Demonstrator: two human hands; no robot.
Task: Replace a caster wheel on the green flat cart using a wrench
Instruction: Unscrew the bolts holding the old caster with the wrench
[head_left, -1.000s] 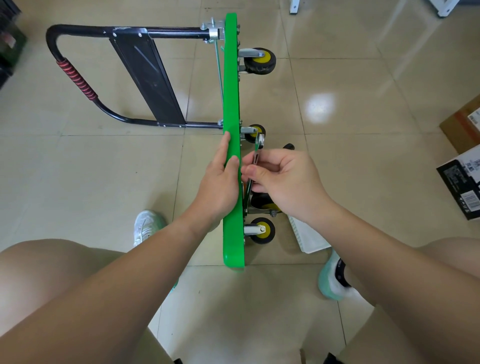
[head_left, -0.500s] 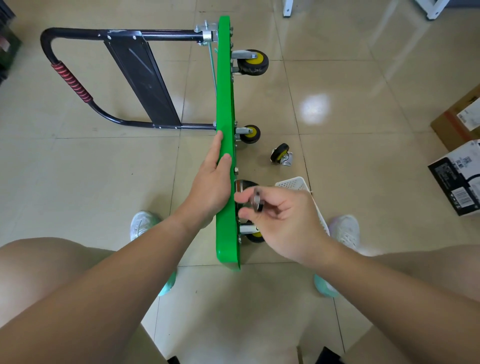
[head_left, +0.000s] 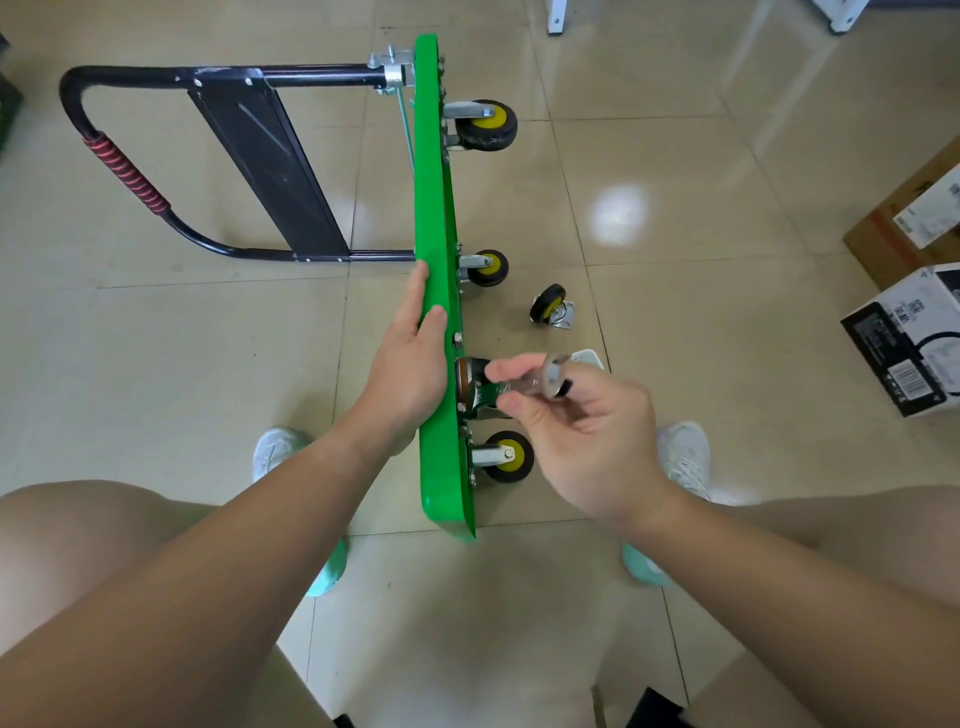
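**Hands apart at the upended cart**

Left hand (head_left: 408, 364) lay flat against the left face of the green flat cart (head_left: 434, 208), thumb over its upper edge. The cart stood on its long edge down the frame's centre, wheels facing right. Right hand (head_left: 587, 431), just right of the deck, pinched a blurred wrench (head_left: 540, 384) beside a dark caster (head_left: 470, 389) on the underside. A loose caster (head_left: 553, 306) lay right of centre on the floor (head_left: 675, 260), which ran open to the boxes (head_left: 904, 338) at the right edge. The handle (head_left: 124, 171) lay at upper left.
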